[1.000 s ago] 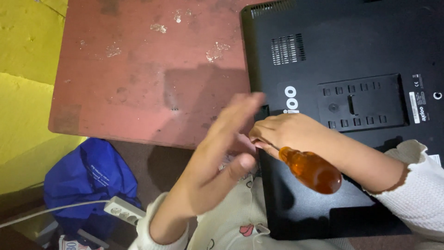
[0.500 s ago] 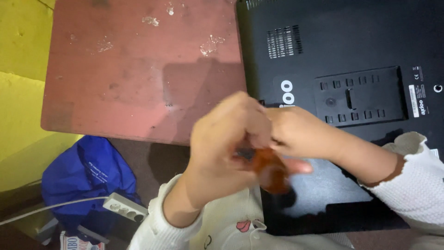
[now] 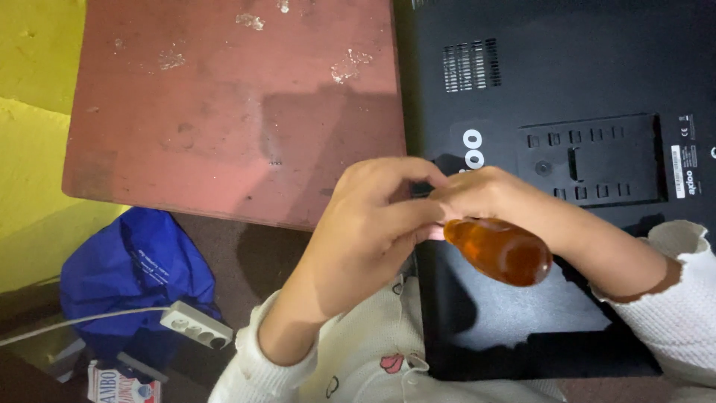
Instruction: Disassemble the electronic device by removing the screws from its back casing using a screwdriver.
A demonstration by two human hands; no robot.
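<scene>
One amber-handled screwdriver (image 3: 498, 250) sits over the black monitor back (image 3: 567, 89), near its lower left edge. Right hand (image 3: 488, 195) wraps its grip round the handle; left hand (image 3: 373, 224) pinches narrowly at the shaft. Monitor rests on the red tabletop (image 3: 224, 112).

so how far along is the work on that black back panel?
Done: nothing visibly removed; black back panel lies intact, face-down on red table. In hand: right hand grips orange-handled screwdriver, left hand at its tip, which is hidden. Left: panel not opened.
</scene>
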